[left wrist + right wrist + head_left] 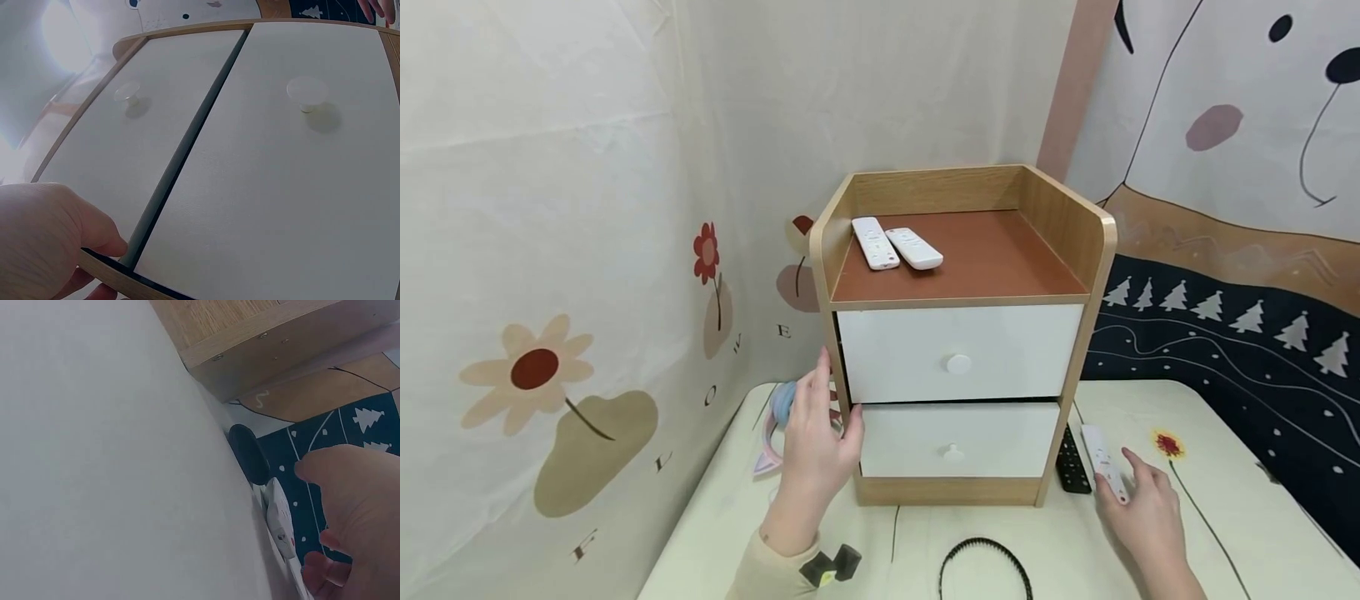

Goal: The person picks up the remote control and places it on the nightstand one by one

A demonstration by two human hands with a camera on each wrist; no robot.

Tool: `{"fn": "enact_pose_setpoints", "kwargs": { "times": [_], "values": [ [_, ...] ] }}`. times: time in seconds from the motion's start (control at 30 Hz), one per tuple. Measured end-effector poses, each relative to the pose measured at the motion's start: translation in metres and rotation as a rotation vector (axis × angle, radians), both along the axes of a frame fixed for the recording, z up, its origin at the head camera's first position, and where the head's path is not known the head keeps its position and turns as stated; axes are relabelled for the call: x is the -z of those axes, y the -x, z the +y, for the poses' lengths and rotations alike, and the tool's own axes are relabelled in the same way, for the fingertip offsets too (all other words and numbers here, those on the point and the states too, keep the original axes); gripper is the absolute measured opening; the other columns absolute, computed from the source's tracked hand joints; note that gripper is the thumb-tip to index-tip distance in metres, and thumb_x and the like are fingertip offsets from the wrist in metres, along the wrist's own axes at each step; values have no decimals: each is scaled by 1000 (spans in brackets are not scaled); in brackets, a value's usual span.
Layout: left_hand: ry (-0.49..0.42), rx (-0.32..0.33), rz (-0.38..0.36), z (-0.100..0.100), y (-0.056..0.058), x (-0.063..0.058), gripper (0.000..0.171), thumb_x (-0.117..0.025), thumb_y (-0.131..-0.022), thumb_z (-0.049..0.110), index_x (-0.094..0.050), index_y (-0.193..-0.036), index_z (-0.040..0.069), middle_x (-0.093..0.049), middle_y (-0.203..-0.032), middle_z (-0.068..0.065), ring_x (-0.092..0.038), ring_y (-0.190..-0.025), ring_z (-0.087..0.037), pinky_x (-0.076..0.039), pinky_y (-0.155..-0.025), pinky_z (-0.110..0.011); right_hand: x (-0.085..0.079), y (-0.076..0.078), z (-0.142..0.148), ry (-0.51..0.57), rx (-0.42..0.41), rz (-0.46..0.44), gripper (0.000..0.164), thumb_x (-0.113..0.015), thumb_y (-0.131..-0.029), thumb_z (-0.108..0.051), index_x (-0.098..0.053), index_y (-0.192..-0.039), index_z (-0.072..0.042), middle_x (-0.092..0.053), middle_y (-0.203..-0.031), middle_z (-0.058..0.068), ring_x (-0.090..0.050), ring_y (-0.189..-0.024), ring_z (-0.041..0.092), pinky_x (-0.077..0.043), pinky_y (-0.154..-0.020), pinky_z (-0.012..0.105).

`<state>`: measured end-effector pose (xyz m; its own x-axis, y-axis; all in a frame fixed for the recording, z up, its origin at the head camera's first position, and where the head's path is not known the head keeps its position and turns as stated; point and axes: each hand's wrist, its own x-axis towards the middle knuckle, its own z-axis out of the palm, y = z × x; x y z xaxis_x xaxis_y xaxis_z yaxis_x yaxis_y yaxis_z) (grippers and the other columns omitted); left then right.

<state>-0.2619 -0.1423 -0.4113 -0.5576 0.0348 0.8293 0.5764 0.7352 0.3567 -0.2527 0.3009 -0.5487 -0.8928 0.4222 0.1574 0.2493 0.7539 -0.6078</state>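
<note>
A small wooden cabinet with two white drawers stands upright on the table; the upper drawer and lower drawer each have a round white knob. My left hand grips the cabinet's left side edge, thumb at the front and fingers along the outer side. To the right of the cabinet, a white remote control lies on the table, beside a black remote control. My right hand is over the white remote's near end, thumb and fingers spread apart; contact cannot be told.
Two white remotes, one left and one right, lie on the cabinet's brown top. A black headband lies in front. A pastel headband is behind my left hand. Printed cloth walls enclose the table.
</note>
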Motion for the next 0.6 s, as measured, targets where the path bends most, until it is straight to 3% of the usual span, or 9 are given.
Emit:
{"fn": "enact_pose_setpoints", "kwargs": {
  "times": [0.3, 0.6],
  "values": [
    [-10, -3, -7, 0, 1, -1, 91, -78, -91, 1, -33, -170, 0, -60, -138, -29, -70, -83, -26, -65, -69, -38, 6, 4, 0, -3, -14, -66, 76, -70, -101, -29, -41, -163, 3, -32, -159, 49, -39, -143, 68, -39, -117, 82],
    [-1, -17, -12, 1, -1, 1, 93, -78, -91, 1, -32, -171, 1, -60, -139, -29, -68, -89, -30, -64, -70, -39, 6, 1, 1, -94, -38, -51, 67, -73, -99, -26, -55, -152, 10, -49, -147, 49, -50, -135, 67, -46, -112, 78]
  ]
}}
